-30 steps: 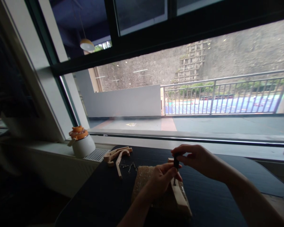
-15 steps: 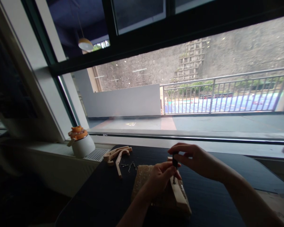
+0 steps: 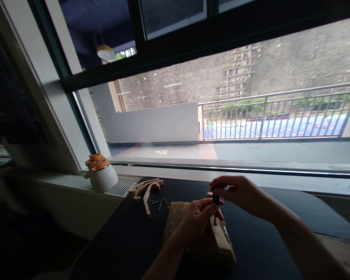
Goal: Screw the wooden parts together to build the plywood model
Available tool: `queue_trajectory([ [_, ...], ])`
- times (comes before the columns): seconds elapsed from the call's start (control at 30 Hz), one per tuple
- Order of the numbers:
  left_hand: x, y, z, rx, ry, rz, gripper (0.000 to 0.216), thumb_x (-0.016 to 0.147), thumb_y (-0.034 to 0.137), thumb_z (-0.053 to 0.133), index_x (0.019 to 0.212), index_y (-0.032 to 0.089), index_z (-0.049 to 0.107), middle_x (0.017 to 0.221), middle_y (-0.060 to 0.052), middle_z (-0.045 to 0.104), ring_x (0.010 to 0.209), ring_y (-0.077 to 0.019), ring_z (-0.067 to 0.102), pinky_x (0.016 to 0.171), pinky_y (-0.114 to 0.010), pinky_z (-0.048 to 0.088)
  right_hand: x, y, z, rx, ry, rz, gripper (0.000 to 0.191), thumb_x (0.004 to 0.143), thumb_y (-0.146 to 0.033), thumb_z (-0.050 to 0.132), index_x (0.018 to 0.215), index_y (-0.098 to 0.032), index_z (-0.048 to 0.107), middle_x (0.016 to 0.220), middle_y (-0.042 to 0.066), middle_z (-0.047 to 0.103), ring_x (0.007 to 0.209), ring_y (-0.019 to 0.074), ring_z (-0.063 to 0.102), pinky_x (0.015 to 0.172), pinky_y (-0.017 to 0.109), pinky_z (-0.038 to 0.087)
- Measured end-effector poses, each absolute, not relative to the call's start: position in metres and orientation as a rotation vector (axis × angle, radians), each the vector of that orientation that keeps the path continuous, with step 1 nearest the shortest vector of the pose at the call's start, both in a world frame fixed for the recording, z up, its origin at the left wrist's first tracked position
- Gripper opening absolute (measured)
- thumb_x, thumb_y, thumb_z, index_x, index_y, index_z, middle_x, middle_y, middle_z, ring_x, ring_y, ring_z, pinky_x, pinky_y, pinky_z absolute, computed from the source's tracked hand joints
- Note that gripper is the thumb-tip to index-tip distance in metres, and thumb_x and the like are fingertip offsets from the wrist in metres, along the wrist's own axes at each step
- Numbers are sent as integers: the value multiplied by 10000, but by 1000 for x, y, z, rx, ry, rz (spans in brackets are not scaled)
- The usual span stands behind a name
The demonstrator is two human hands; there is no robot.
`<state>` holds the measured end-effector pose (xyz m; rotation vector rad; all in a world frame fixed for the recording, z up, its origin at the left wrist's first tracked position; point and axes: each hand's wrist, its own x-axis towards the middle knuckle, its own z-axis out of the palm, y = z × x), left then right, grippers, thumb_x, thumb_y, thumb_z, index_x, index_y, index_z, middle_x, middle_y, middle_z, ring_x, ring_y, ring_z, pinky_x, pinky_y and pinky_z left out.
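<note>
A screwdriver with a dark handle [image 3: 216, 197] stands nearly upright, its tip down on a pale wooden piece [image 3: 221, 240]. My right hand [image 3: 236, 192] is closed around the top of the handle with thumb and fingers. Lower down, my left hand [image 3: 198, 216] pinches the screwdriver at the base of its handle, and its fingers partly cover the wood. Beneath the wooden piece lies a brown, rough-looking block [image 3: 175, 217]. Whether a screw sits under the tip is too small to tell.
Curved wooden parts [image 3: 147, 194] lie at the table's far left, beside several small screws [image 3: 162, 203]. A white pot with an orange top [image 3: 102, 175] stands on the sill. The dark table [image 3: 119, 241] reaches the window. Cardboard [image 3: 335, 252] shows at right.
My right fingers have shifted slightly on the screwdriver handle. The left hand and the wooden piece stay in place, and the whole view has moved a little.
</note>
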<state>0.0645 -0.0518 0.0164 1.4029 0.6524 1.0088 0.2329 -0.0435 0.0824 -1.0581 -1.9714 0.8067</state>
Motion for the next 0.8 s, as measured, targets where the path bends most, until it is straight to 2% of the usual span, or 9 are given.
queue_trajectory([
  [0.1,65,-52,18,1401,620,1013,253,796,364,569,887,159,688,697,-16,597,630,-124,493,640,-233,384,230,-47,86,-1075,-2025,770,232,816,-303,585,1009,-209,672,903,28,709,725,183,658,686,308,537],
  [0.2,64,-52,18,1410,588,1019,224,806,337,560,827,150,680,694,-15,589,639,-121,491,632,-226,375,229,-50,89,-1060,-2052,812,240,833,-281,557,1031,-212,674,930,26,707,777,188,654,721,308,530],
  [0.43,63,-52,18,1433,578,1025,207,810,307,553,772,139,668,688,-10,588,617,-105,476,619,-215,366,231,-49,87,-1052,-2039,870,262,817,-314,579,1012,-172,680,874,46,715,756,195,657,713,315,532],
  [0.63,64,-49,16,1434,565,1019,221,816,302,522,720,150,650,692,-19,594,658,-130,503,665,-238,390,223,-50,86,-1076,-2027,771,248,820,-324,578,990,-183,690,847,35,717,721,185,657,678,293,528],
  [0.8,63,-51,17,1446,588,1024,215,807,276,518,702,145,652,686,-14,581,654,-127,495,654,-231,382,226,-54,90,-1066,-2088,711,307,855,-296,529,1125,-216,652,1027,47,697,868,203,652,765,301,513],
])
